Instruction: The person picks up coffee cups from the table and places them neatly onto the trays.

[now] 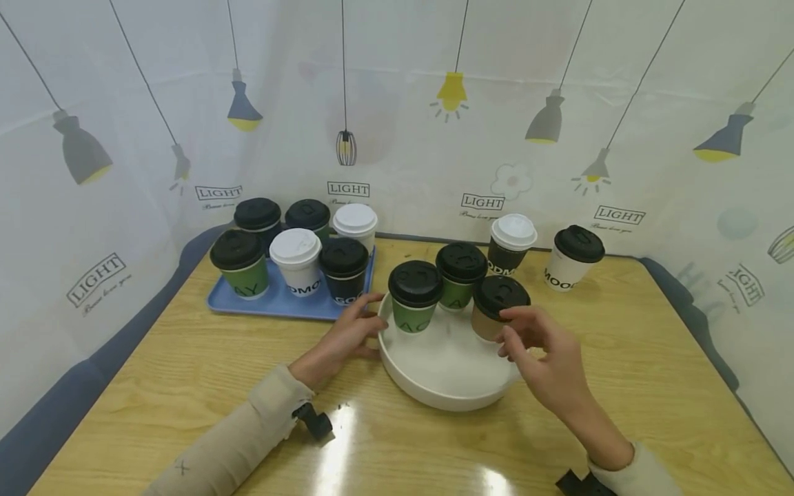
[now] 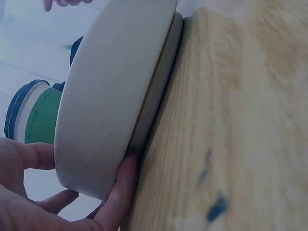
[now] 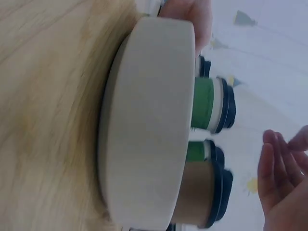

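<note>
A white round tray (image 1: 446, 386) with a raised rim stands on a slightly separate base. Two green cups (image 1: 413, 313) with black lids and a brown cup (image 1: 486, 325) with a black lid stand upright on its far part. At the tray's left side my left hand (image 1: 353, 334) grips the wall, thumb near the rim and a finger low at the base (image 2: 127, 168). Beside the brown cup is my right hand (image 1: 548, 358), fingers loosely bent and nothing held. The right wrist view shows that hand (image 3: 286, 178) apart from the cups.
Left of the round tray, a blue tray (image 1: 279, 310) carries several lidded cups in green, white and black. Behind and to the right stand a black cup (image 1: 506, 258) with a white lid and a white cup (image 1: 564, 272) with a black lid. A printed curtain (image 1: 403, 151) hangs behind the table.
</note>
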Available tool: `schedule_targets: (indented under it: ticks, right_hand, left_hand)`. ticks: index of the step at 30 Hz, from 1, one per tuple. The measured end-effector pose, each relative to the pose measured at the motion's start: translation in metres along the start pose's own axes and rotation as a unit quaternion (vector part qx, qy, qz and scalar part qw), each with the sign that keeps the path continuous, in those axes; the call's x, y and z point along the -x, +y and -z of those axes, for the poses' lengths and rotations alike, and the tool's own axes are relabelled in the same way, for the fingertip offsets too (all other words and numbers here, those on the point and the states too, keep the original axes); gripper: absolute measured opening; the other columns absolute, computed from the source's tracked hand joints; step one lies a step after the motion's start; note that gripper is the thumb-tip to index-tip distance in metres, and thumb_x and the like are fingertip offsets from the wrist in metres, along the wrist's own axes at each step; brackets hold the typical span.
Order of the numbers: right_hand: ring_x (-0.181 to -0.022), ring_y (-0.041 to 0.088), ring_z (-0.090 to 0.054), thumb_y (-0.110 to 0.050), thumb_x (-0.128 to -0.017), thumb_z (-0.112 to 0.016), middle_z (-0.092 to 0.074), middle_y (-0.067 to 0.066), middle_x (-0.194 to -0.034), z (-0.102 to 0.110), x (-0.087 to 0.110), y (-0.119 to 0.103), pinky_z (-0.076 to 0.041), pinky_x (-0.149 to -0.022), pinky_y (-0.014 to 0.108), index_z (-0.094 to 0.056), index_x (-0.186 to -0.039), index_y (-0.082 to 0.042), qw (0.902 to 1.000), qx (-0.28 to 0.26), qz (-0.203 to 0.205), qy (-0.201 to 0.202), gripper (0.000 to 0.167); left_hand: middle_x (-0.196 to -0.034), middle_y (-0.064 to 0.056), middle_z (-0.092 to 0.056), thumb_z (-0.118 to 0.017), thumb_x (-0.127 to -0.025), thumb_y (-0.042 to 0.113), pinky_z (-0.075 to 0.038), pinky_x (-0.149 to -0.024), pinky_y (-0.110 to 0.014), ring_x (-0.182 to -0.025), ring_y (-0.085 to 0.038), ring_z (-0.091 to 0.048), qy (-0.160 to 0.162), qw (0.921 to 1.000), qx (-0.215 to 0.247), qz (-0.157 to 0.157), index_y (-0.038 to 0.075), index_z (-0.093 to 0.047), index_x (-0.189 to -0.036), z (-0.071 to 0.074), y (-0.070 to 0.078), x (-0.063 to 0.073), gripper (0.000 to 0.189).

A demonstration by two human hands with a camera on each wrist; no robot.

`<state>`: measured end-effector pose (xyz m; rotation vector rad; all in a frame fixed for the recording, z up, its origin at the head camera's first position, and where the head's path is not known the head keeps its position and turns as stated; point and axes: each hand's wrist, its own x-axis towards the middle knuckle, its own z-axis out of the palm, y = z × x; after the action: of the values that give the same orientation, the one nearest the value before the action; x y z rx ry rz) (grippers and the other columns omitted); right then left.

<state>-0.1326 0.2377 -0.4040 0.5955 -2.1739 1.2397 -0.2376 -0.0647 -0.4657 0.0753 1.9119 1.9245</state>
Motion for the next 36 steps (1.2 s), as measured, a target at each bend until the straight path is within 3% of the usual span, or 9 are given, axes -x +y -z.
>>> schedule_targets:
  ticks: [6, 12, 17, 21, 24, 27, 32, 36]
  right_hand:
    - [-0.059, 0.002, -0.064, 0.012, -0.096, -0.055, -0.068, -0.003, -0.077, 0.019, 0.001, 0.029, -0.055, -0.054, 0.013, -0.065, -0.104, 0.011, 0.9927, -0.011, -0.063, 0.103, 0.012]
    - [-0.057, 0.003, -0.064, 0.003, -0.099, -0.057, -0.067, -0.009, -0.074, 0.030, -0.001, 0.064, -0.053, -0.052, 0.013, -0.066, -0.105, 0.010, 0.9779, -0.005, -0.138, 0.157, 0.013]
    - [-0.060, 0.001, -0.064, -0.005, -0.099, -0.060, -0.069, -0.013, -0.078, 0.036, -0.005, 0.096, -0.053, -0.054, 0.012, -0.068, -0.106, 0.004, 0.9555, 0.015, -0.206, 0.211, 0.014]
    - [-0.080, -0.001, -0.065, -0.017, -0.098, -0.065, -0.067, -0.011, -0.098, 0.039, -0.013, 0.121, -0.051, -0.068, 0.011, -0.066, -0.119, -0.005, 0.9298, 0.049, -0.274, 0.241, 0.024]
    - [-0.111, 0.007, -0.061, -0.027, -0.095, -0.070, -0.061, -0.003, -0.126, 0.044, -0.024, 0.138, -0.050, -0.091, 0.017, -0.055, -0.139, -0.014, 0.9087, 0.069, -0.337, 0.236, 0.048]
    - [-0.136, 0.017, -0.046, -0.033, -0.091, -0.075, -0.044, 0.006, -0.151, 0.050, -0.037, 0.156, -0.045, -0.109, 0.030, -0.035, -0.156, -0.021, 0.8948, 0.062, -0.382, 0.222, 0.077]
    - [-0.148, 0.026, -0.031, -0.040, -0.086, -0.080, -0.027, 0.014, -0.163, 0.060, -0.057, 0.179, -0.037, -0.119, 0.043, -0.011, -0.165, -0.025, 0.8890, 0.065, -0.411, 0.192, 0.106]
    - [-0.155, 0.030, -0.026, -0.035, -0.086, -0.081, -0.021, 0.013, -0.168, 0.067, -0.064, 0.193, -0.031, -0.126, 0.047, -0.002, -0.166, -0.027, 0.8990, 0.062, -0.399, 0.169, 0.114]
  left_hand:
    - [-0.143, -0.024, -0.052, -0.058, -0.094, 0.009, -0.066, -0.082, -0.047, -0.107, -0.032, -0.067, 0.000, 1.0000, 0.001, 0.001, 0.021, -0.040, -0.157, -0.001, 0.000, 0.000, 0.066]
    - [-0.142, -0.025, -0.052, -0.059, -0.093, 0.010, -0.066, -0.082, -0.045, -0.107, -0.032, -0.068, 0.000, 1.0000, -0.001, 0.007, 0.021, -0.040, -0.157, -0.001, -0.001, -0.001, 0.067]
    - [-0.144, -0.024, -0.052, -0.059, -0.094, 0.010, -0.066, -0.083, -0.046, -0.110, -0.033, -0.067, -0.005, 1.0000, -0.001, 0.007, 0.022, -0.040, -0.156, 0.001, -0.001, -0.002, 0.066]
    - [-0.145, -0.024, -0.051, -0.059, -0.094, 0.010, -0.066, -0.083, -0.046, -0.110, -0.033, -0.067, -0.008, 1.0000, 0.002, 0.005, 0.022, -0.040, -0.156, 0.002, -0.002, -0.002, 0.065]
    - [-0.143, -0.024, -0.052, -0.060, -0.093, 0.009, -0.066, -0.083, -0.046, -0.108, -0.032, -0.067, -0.005, 0.9999, 0.006, 0.008, 0.022, -0.041, -0.156, 0.001, -0.002, -0.003, 0.067]
    - [-0.142, -0.024, -0.052, -0.060, -0.093, 0.009, -0.066, -0.082, -0.045, -0.107, -0.032, -0.067, -0.001, 0.9998, 0.010, 0.014, 0.022, -0.041, -0.156, 0.001, -0.001, -0.004, 0.068]
    - [-0.142, -0.023, -0.052, -0.060, -0.093, 0.008, -0.066, -0.082, -0.046, -0.107, -0.032, -0.067, 0.001, 0.9998, 0.014, 0.015, 0.023, -0.041, -0.156, 0.000, -0.001, -0.004, 0.069]
    - [-0.143, -0.025, -0.052, -0.060, -0.092, 0.007, -0.066, -0.082, -0.047, -0.106, -0.032, -0.067, 0.002, 0.9998, 0.017, 0.011, 0.022, -0.042, -0.156, 0.000, -0.001, -0.005, 0.069]
